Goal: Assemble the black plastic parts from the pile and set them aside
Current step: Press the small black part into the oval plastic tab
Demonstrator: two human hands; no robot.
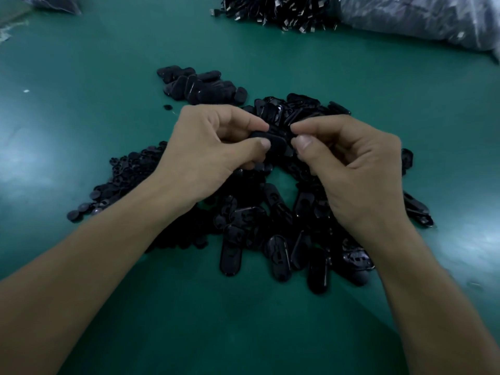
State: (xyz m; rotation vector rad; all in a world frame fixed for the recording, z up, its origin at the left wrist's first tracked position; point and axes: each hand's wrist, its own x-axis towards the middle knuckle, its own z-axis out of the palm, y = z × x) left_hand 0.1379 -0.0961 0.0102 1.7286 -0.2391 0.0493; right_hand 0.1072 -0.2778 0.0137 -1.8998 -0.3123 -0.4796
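Left hand [213, 147] pinches an oval black plastic shell [270, 139] above the black parts pile [270, 234]; right hand [351, 169] pinches a small black piece [291, 136]; I'd align squarely.

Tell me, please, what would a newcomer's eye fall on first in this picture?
Two bare hands meet at the centre: the left hand pinches a black oval part, and the right hand holds pinched fingertips at its end. Under them a pile of black parts spreads over the green table, with a smaller group beyond the left hand.
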